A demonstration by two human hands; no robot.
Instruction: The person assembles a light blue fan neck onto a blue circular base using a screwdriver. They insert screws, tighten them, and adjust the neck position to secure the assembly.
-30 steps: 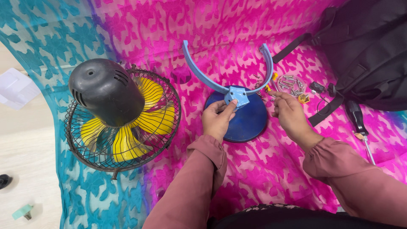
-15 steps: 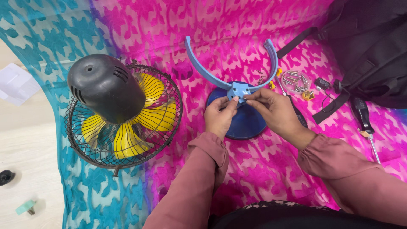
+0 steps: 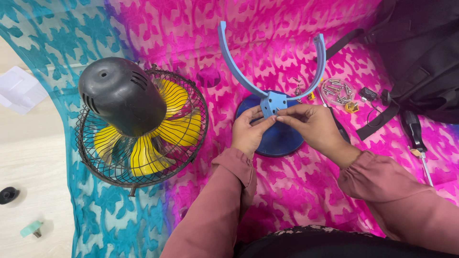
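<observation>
Two hands meet at the light-blue yoke (image 3: 273, 102), whose block sits on the round dark-blue base (image 3: 279, 141) near the middle of the pink cloth (image 3: 296, 191). Left hand (image 3: 248, 131) grips the block from its left side, thumb and fingers curled onto it. Right hand (image 3: 313, 125) comes in from the right, thumb and forefinger pressed together at the block's front face; whether they pinch a screw between them cannot be told. Yoke's two curved arms rise up and away from the block, tips well apart.

Left of the base lies the fan head (image 3: 141, 126), face down: a black motor housing over yellow blades inside a dark wire cage, resting where the cloth turns from pink to teal. Right of the yoke sits a small pile of screws (image 3: 337, 91), with a yellow nut (image 3: 352, 106) just beside it. A black-handled screwdriver (image 3: 415, 136) lies further right, near the black bag (image 3: 420, 57). Both sleeves are dusty pink.
</observation>
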